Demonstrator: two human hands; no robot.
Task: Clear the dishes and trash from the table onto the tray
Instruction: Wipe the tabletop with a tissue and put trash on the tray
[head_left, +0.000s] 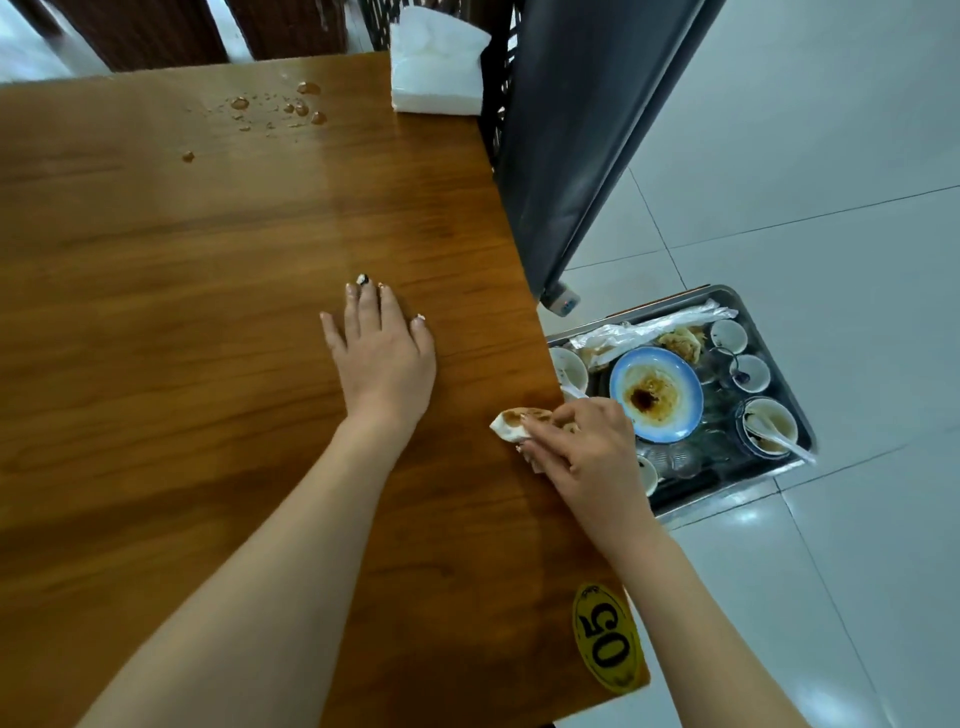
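Wooden table (208, 312): brown grain top fills most of what we see; a yellow oval sticker (608, 640) reading 05 sits at its near right corner.
Left hand (382, 353): we lay it flat on the table, palm down, fingers spread, holding nothing.
Right hand (582, 441): we pinch a crumpled, brown-stained napkin (511, 422) between thumb and fingertips, right at the table's right edge; the napkin touches the wood.
Spill: amber droplets (280, 106) are scattered on the far part of the table, well apart from both our hands.
Napkin stack (436, 65): clean white sheets stand at the far right corner of the table.
Tray (779, 470): a metal tray rests below the table's right edge, over the pale tiled floor (831, 156), just beside our right hand.
Tray contents: a blue-rimmed plate (655, 395) smeared with dark sauce lies in the middle; small white bowls (728, 336) ring it, 1 of them holding a white spoon (779, 435); clear plastic wrappers (649, 330) lie along the far side.
Chair back (587, 130): dark, upright, beside the table's right edge beyond the tray.
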